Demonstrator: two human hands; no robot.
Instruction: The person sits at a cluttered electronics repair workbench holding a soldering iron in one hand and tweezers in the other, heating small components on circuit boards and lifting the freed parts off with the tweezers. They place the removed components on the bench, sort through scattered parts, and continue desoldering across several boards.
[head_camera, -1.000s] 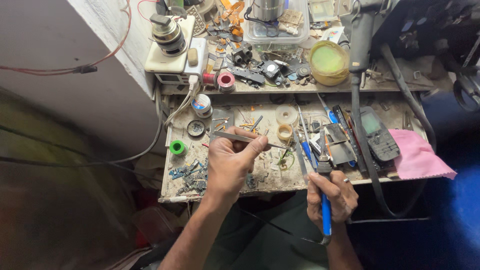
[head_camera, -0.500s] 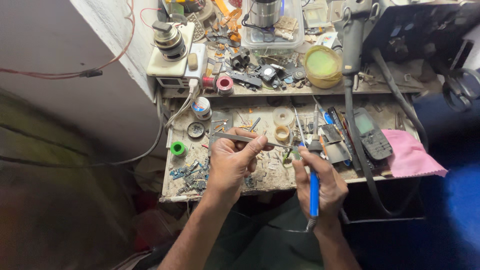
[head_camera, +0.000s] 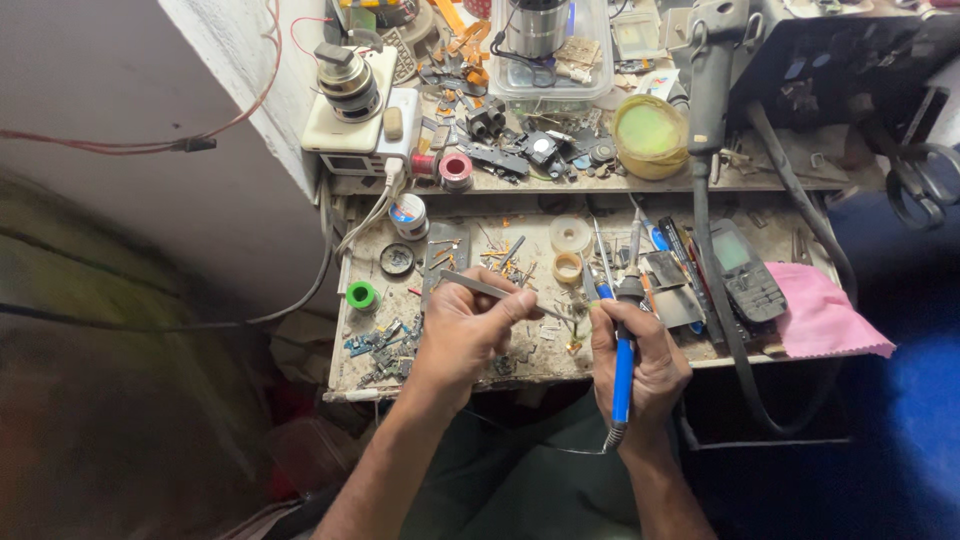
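Tweezers (head_camera: 497, 292) in left hand (head_camera: 463, 335), soldering iron (head_camera: 623, 360) in right hand (head_camera: 640, 362).

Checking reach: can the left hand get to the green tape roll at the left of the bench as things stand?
Probably yes, but not freely: the left hand is gripping tweezers. The green tape roll lies just to its left on the bench, with only small scattered parts between them.

You're sitting at a small electronics repair workshop, as the cluttered workbench (head_camera: 500, 372) shows: a blue-handled soldering iron (head_camera: 622, 365), tweezers (head_camera: 490, 291), solder spools (head_camera: 456, 170), loose circuit boards (head_camera: 372, 342), an old keypad phone (head_camera: 744, 270) and tangled cables (head_camera: 740, 350) everywhere.
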